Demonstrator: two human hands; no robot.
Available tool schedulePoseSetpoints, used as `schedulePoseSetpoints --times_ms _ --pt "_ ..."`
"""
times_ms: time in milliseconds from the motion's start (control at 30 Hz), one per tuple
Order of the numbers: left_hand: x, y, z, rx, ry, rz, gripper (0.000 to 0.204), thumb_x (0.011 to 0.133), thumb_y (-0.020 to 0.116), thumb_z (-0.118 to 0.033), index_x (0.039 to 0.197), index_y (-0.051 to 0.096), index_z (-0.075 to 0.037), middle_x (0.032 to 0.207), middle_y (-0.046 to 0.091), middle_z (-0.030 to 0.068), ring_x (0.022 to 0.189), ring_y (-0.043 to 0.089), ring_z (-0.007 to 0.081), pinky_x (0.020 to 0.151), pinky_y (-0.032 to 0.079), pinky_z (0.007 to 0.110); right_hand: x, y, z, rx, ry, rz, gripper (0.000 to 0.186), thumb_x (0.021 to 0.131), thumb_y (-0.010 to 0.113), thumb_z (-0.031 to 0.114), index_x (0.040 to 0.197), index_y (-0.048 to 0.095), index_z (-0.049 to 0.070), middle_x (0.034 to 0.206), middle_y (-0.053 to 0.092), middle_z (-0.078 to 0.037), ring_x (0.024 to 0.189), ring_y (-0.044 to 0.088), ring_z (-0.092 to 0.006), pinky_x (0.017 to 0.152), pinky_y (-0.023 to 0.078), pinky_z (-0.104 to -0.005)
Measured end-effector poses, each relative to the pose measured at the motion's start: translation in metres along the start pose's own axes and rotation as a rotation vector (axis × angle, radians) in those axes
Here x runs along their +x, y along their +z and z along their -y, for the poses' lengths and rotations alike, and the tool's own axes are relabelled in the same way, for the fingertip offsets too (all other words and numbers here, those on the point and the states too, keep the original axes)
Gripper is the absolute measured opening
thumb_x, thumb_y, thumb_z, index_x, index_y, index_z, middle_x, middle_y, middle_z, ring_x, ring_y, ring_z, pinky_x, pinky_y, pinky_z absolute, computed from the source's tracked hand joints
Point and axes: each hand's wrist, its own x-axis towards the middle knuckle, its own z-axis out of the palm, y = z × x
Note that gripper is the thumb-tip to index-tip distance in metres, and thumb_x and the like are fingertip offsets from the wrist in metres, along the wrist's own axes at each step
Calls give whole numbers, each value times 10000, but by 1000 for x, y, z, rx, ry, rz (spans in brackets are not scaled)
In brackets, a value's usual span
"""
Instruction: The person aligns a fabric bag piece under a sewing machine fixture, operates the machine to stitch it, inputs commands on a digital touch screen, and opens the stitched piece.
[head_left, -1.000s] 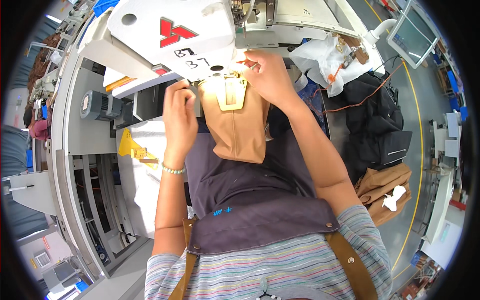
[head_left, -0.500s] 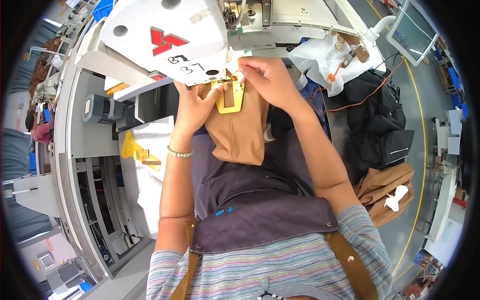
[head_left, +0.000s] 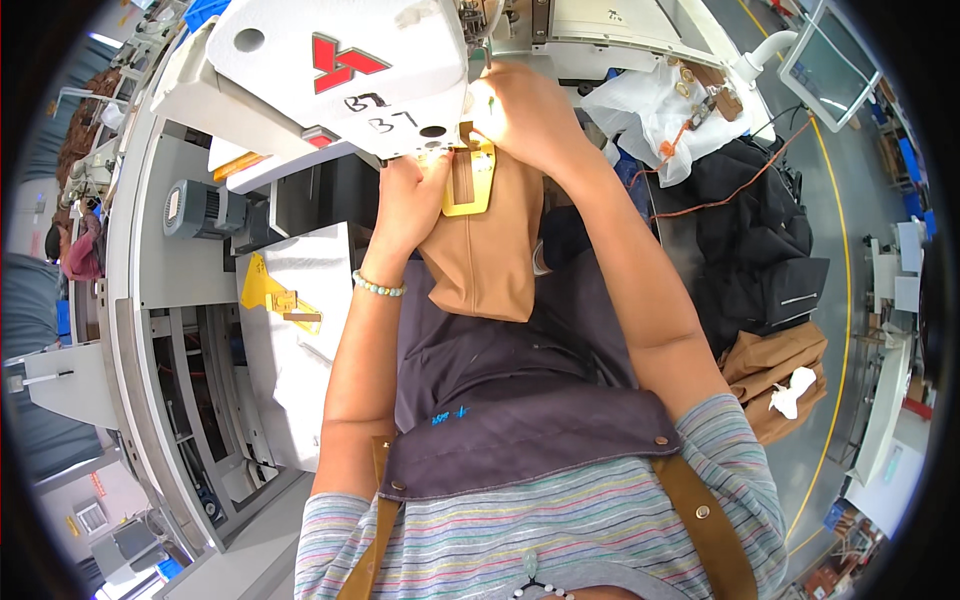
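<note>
A brown piece of fabric [head_left: 483, 265] hangs from under the white sewing machine head [head_left: 345, 85] down over my apron. On its upper part lies a flat yellow template [head_left: 467, 208] with a rectangular slot, through which brown strips show. My left hand [head_left: 410, 200] pinches the fabric at the template's left edge, its fingertips partly hidden by the machine head. Beside the needle area, to the right of the head, my right hand [head_left: 530, 112] is closed with its fingers bent inward; what lies between the fingertips is hidden.
Another yellow template [head_left: 265, 288] rests on a white board [head_left: 285, 380] at left. On the right are a clear plastic bag [head_left: 640, 115] with small metal parts, an orange cord [head_left: 720, 206], black fabric [head_left: 755, 240] and more brown fabric [head_left: 765, 365]. A screen [head_left: 830, 65] stands far right.
My right hand has moved up and forward, closer to the needle area. The left hand, template and fabric have shifted slightly right in the view, the template slightly upward.
</note>
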Motion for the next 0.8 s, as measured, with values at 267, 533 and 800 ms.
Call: schedulePoseSetpoints --times_ms 267,533,800 --pt "3 0 0 65 171 -110 266 914 726 -154 1046 705 76 961 747 216 885 725 340 804 552 397 1 12 -2 363 -9 -96 161 798 664 89 923 700 -6 858 688 -189 775 669 -373 697 535 -424" --pt "5 7 3 136 304 -176 278 930 712 -172 1108 698 41 974 749 196 899 708 375 838 550 434 -9 14 -4 116 -203 -130 95 805 656 47 885 699 21 889 664 -144 796 666 -325 690 537 -443" --pt "-5 -7 15 -67 154 -5 286 982 654 -161 1164 672 59 1094 734 217 1004 697 371 910 530 424 -24 -11 -14 -116 -461 48 300 837 657 46 1135 688 52 1070 669 -88 1004 638 -296 840 533 -405"
